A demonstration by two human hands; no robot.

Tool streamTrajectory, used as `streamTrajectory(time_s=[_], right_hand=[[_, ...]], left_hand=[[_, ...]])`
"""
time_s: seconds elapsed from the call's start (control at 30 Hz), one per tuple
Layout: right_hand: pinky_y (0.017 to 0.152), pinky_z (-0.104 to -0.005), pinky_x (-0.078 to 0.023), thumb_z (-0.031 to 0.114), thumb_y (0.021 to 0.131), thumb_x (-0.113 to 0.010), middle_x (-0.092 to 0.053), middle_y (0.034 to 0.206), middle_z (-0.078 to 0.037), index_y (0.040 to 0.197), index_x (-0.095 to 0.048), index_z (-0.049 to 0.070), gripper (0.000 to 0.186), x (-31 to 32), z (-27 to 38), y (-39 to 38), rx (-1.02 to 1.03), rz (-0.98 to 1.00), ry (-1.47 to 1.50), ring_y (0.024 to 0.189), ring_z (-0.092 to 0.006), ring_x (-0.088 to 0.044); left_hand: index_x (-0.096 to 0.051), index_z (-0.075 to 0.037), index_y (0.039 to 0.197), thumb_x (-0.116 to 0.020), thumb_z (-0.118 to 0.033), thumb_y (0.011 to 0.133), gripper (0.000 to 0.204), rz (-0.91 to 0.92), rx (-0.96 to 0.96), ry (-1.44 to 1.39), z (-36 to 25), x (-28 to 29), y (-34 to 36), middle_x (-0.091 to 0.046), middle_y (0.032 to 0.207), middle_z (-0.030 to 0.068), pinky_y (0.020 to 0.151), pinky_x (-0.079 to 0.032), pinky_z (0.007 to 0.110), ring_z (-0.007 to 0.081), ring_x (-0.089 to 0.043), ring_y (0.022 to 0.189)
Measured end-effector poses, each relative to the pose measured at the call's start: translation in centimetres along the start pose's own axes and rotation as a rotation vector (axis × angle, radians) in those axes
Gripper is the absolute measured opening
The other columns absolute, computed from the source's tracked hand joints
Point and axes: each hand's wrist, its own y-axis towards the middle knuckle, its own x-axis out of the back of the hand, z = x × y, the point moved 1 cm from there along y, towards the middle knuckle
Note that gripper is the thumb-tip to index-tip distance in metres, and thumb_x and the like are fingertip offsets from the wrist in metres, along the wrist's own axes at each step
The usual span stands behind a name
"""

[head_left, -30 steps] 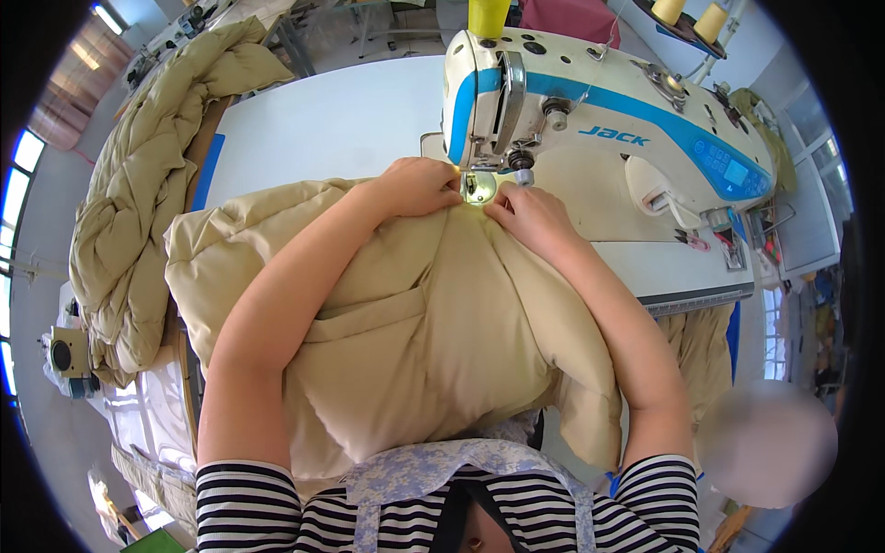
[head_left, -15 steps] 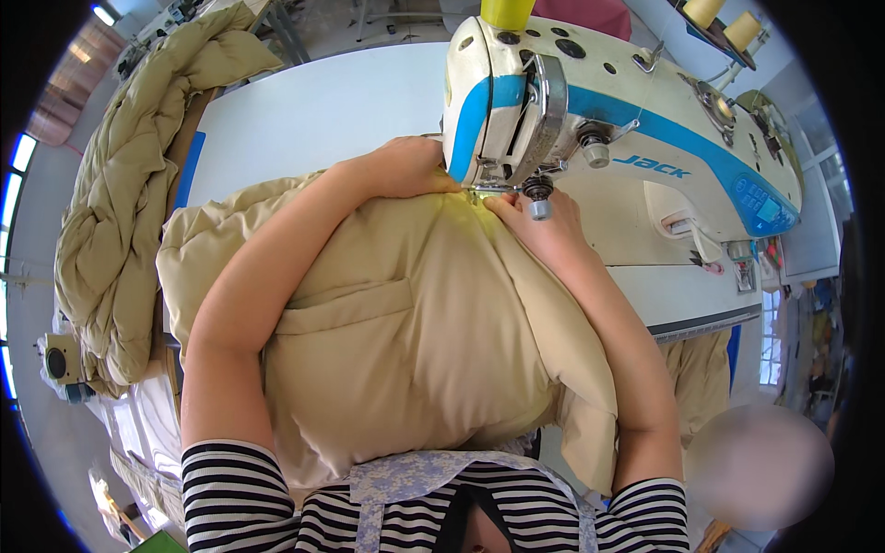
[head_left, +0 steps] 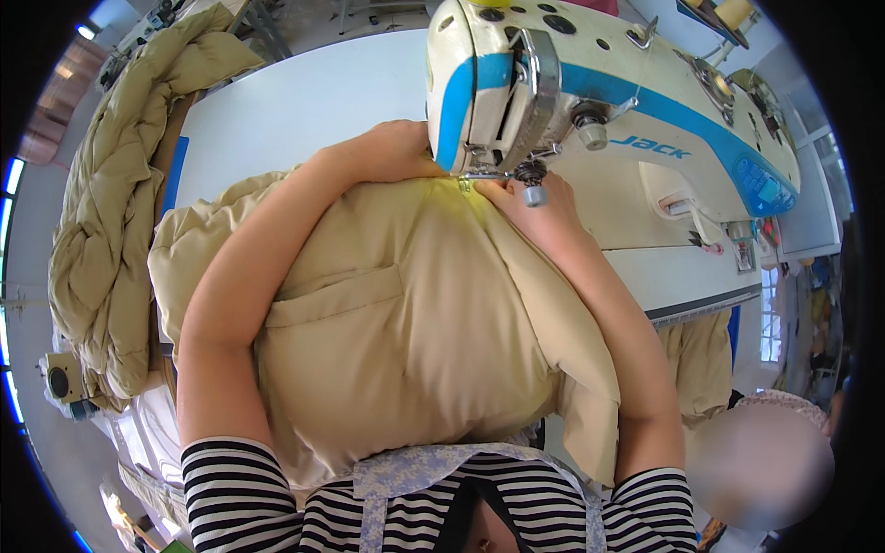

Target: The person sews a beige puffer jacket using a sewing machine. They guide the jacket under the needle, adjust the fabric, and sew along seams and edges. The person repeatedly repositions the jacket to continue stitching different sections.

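Lying smoother now, tan garment (head_left: 461, 304) (puffy)

Black and white stripes band a short-sleeved top (head_left: 323, 525), its left sleeve (head_left: 238, 488) and right sleeve (head_left: 656, 511) ending above the elbows. Worn over it is an apron (head_left: 433, 468) in a pale lavender-and-white floral print, with matching straps (head_left: 374, 527); black trim (head_left: 454, 516) edges the V-shaped neckline.

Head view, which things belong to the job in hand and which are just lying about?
In the job:
beige padded garment
sewing machine
left hand
right hand

Apparently lying about:
puffy beige heap at left
beige cloth at right
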Motion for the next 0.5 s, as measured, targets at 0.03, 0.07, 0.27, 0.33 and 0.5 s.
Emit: streamTrajectory(time_s=[0.03, 0.07, 0.27, 0.33, 0.5], right_hand=[[0.065, -0.0505, -0.049, 0.042, 0.083, -0.064, -0.067, 0.077, -0.021, 0.078, -0.07, 0.005, 0.037, -0.05, -0.04, 0.0, 0.004, -0.009, 0.011, 0.075, -0.0404, -0.065], [0.065, -0.0505, -0.049, 0.042, 0.083, -0.064, -0.066, 0.077, -0.021, 0.078, -0.07, 0.005, 0.037, -0.12, -0.1, 0.03, 0.006, -0.012, 0.007, 0.075, -0.0404, -0.065], [0.065, -0.0506, -0.049, 0.042, 0.083, -0.063, -0.066, 0.077, -0.021, 0.078, -0.07, 0.005, 0.038, -0.18, -0.1, 0.26, 0.012, -0.028, 0.011, 0.075, -0.0404, -0.065], [0.065, -0.0503, -0.049, 0.042, 0.083, -0.063, -0.066, 0.076, -0.021, 0.078, -0.07, 0.005, 0.038, -0.13, -0.03, 0.25, -0.003, 0.005, 0.021, 0.075, -0.0404, -0.065], [0.066, -0.0491, -0.05, 0.041, 0.082, -0.062, -0.066, 0.074, -0.02, 0.079, -0.071, 0.006, 0.036, 0.12, 0.06, -0.07, -0.033, 0.026, 0.001, 0.076, -0.0396, -0.065]], left_hand=[[-0.069, -0.004, 0.109, -0.066, -0.045, 0.086, 0.047, 0.001, -0.019, -0.015, 0.03, 0.07, 0.07, -0.07, 0.103, 0.0211, 0.087, -0.05, 0.045, 0.0382, -0.064, 0.098], [-0.069, -0.004, 0.109, -0.066, -0.045, 0.086, 0.047, 0.0, -0.037, -0.028, 0.05, 0.12, 0.14, -0.07, 0.103, 0.0209, 0.087, -0.05, 0.044, 0.0382, -0.064, 0.098], [-0.07, -0.005, 0.109, -0.065, -0.046, 0.087, 0.047, 0.034, -0.016, 0.022, 0.08, 0.6, 0.17, -0.07, 0.103, 0.0191, 0.087, -0.049, 0.043, 0.0364, -0.064, 0.098], [-0.07, -0.005, 0.109, -0.065, -0.046, 0.087, 0.047, 0.033, -0.023, 0.024, -0.03, 0.61, 0.02, -0.07, 0.103, 0.0188, 0.087, -0.049, 0.043, 0.036, -0.064, 0.098], [-0.068, -0.003, 0.111, -0.064, -0.048, 0.086, 0.051, 0.042, -0.004, 0.019, -0.21, 0.67, -0.15, -0.07, 0.103, 0.0184, 0.087, -0.049, 0.043, 0.0357, -0.065, 0.099]])
